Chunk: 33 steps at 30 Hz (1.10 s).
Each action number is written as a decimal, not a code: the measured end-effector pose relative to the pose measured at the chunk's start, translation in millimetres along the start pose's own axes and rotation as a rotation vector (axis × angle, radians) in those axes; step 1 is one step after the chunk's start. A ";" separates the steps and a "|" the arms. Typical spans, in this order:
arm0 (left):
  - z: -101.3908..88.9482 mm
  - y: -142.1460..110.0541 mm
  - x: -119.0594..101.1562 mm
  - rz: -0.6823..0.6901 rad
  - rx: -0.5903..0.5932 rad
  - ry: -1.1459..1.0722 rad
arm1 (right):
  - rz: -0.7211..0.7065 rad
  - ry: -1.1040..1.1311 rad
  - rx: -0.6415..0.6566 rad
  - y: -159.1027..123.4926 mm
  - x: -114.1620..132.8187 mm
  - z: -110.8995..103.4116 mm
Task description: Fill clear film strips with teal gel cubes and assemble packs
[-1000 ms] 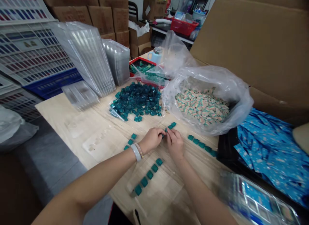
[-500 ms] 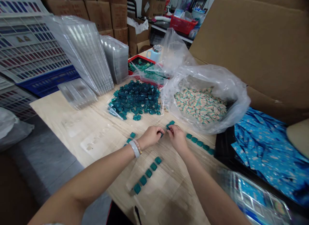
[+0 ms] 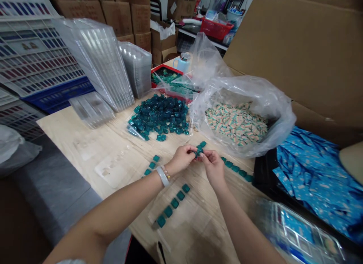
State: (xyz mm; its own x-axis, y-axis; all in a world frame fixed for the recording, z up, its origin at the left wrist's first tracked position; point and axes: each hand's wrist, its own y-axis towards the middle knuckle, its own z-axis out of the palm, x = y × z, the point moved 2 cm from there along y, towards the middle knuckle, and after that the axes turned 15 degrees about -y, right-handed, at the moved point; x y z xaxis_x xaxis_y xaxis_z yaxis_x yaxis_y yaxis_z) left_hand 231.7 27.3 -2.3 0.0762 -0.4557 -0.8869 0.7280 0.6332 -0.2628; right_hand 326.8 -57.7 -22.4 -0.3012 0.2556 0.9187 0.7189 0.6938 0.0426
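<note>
**Left hand:** We saw the left hand [image 3: 183,158] closed narrow, its fingers pinching one end of the teal strip [image 3: 199,150].

**Right hand:** We saw the right hand [image 3: 214,169] closed just as narrowly on the other side of the strip, its fingertips [image 3: 203,155] close to the left hand's (exactly how many pieces each hand gripped, we could not tell).

**Strip:** It was a short run of small teal squares, held up between the hands above the table [image 3: 121,150], not resting on it.

**Left wrist:** We saw a white bangle [image 3: 162,176] and a thin beaded bracelet [image 3: 167,173] on it.

**Near rows:** We saw three rows of teal squares on the table: a short one [image 3: 151,165] left of the hands, one [image 3: 172,201] below them on a clear sheet [image 3: 184,218], and one [image 3: 236,167] just right of the right hand.

**Pile:** Loose dark teal squares [image 3: 159,118] lay heaped on clear plastic ahead of the hands.

**Bag:** A clear bag [image 3: 272,105] held pale squares with teal stripes [image 3: 235,124].

**Behind:** We saw stacked clear trays [image 3: 99,63] and a red tray [image 3: 166,73] of teal pieces beyond the pile.

**Right side:** Blue printed pouches [image 3: 309,173] lay heaped beside the table.
</note>
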 end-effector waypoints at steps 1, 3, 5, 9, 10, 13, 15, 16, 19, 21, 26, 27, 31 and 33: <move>-0.4 -1.0 0.3 -0.015 0.002 -0.011 | -0.004 -0.017 0.006 -0.6 -0.5 -0.4; 0.2 -2.5 0.9 -0.079 0.025 -0.046 | -0.020 -0.051 0.021 -1.6 -0.8 -2.0; 2.5 -3.6 0.9 -0.144 0.055 -0.101 | -0.038 -0.090 0.031 -2.6 -0.4 -4.1; 6.4 -5.0 -1.2 -0.170 0.133 -0.193 | -0.094 -0.194 0.030 -5.2 2.1 -6.9; 6.1 -5.3 -1.6 -0.188 0.156 -0.217 | -0.121 -0.216 0.039 -5.8 3.3 -7.3; 1.2 -6.7 -2.2 -0.320 0.191 -0.313 | -0.226 -0.281 0.125 -6.4 8.6 -8.8; -3.2 -8.1 -3.5 -0.423 0.204 -0.379 | -0.301 -0.337 0.193 -6.0 13.4 -11.1; -5.1 -8.7 -4.7 -0.459 0.213 -0.404 | -0.336 -0.373 0.214 -5.6 15.9 -12.7; -9.7 -8.3 -8.7 -0.468 0.220 -0.385 | -0.422 -0.514 0.212 -3.0 21.6 -17.1; -14.0 -5.3 -10.9 -0.348 0.156 -0.254 | -0.436 -0.648 0.151 0.5 23.0 -18.1; -24.9 -0.6 -8.3 0.062 -0.018 0.267 | -0.386 -1.066 0.197 14.6 24.6 -3.7; -25.4 -1.1 -6.4 0.114 -0.009 0.365 | -0.372 -1.154 0.245 17.6 25.7 1.1; -24.6 -3.9 -0.6 0.225 0.059 0.596 | -0.325 -1.382 0.363 28.2 31.2 18.4; -24.4 -4.4 0.2 0.231 0.085 0.634 | -0.323 -1.395 0.375 31.8 32.7 24.3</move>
State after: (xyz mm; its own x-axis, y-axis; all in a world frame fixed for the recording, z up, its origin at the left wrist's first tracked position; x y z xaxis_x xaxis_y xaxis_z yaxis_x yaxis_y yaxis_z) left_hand 211.9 39.6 -10.5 -0.1593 0.1561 -0.9748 0.7939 0.6072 -0.0325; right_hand 324.6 -10.9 -0.5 -0.9136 0.3347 -0.2308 0.3707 0.9189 -0.1346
